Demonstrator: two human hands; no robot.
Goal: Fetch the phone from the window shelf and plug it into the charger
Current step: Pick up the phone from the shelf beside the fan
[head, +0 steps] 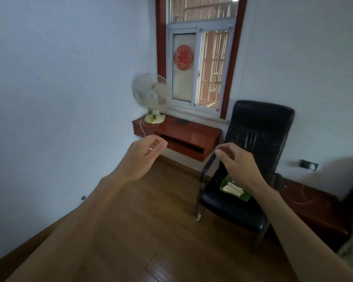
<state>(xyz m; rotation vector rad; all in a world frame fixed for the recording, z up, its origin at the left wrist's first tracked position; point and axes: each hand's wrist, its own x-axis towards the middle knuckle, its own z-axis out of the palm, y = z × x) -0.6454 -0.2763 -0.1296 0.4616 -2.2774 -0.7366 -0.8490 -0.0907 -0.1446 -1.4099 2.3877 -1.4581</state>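
A dark phone lies flat on the red-brown window shelf, right of the fan base and under the window. My left hand is stretched out in front of the shelf, below and left of the phone, fingers loosely curled and holding nothing. My right hand hangs over the chair's armrest, fingers bent, also holding nothing. A black wall socket with a white plug sits on the right wall above a dark cabinet; a thin cable loops on the cabinet top.
A white table fan stands on the shelf's left end, its cord hanging down. A black leather chair stands right of the shelf with a green packet and folded paper on its seat. Wooden floor lies between me and the shelf.
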